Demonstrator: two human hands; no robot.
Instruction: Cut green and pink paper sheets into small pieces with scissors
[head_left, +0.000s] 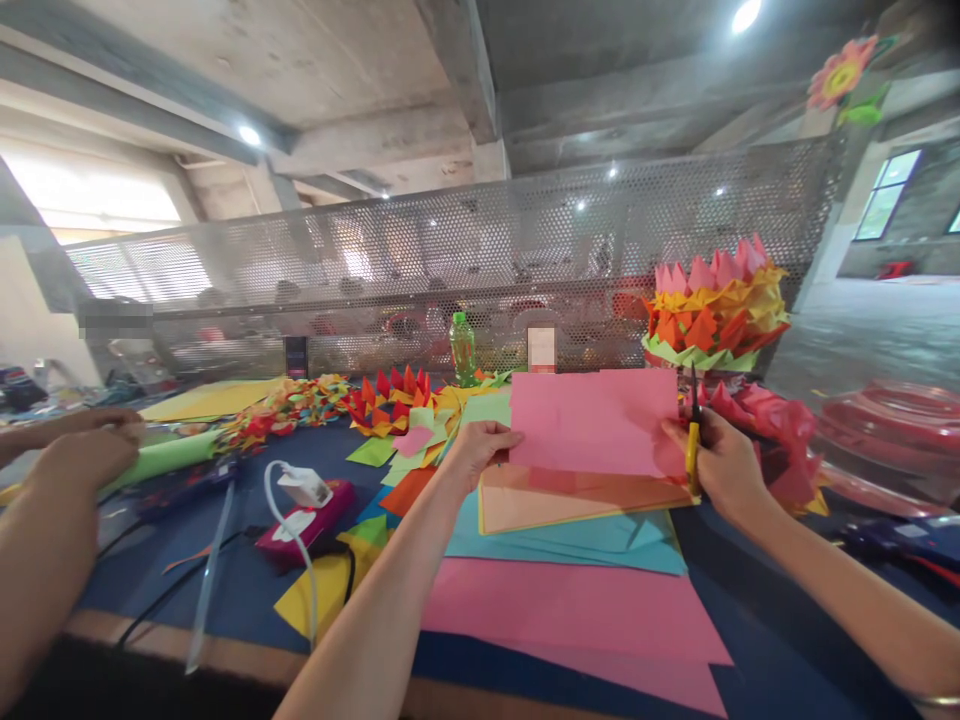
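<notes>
A sheet of pink paper [592, 420] is held up between my hands, above a stack of coloured sheets. My left hand [484, 447] pinches its left edge between thumb and fingers. At the right edge, my right hand [724, 465] is closed around yellow-handled scissors [692, 445], blades pointing upward, with its fingertips at the paper. Beneath lie an orange sheet [555, 505], blue sheets [570, 545] and larger pink sheets [577, 600]. Small cut pieces, among them a light green one [371, 452], lie left of my left hand.
At the left, another person's hands [97, 455] hold rolled green paper [176, 455]. A purple power strip [307, 525] with a white charger and cables lies nearby. A tiered paper-petal decoration [716, 310] stands back right; a green bottle [463, 350] stands before the perforated metal screen [420, 250].
</notes>
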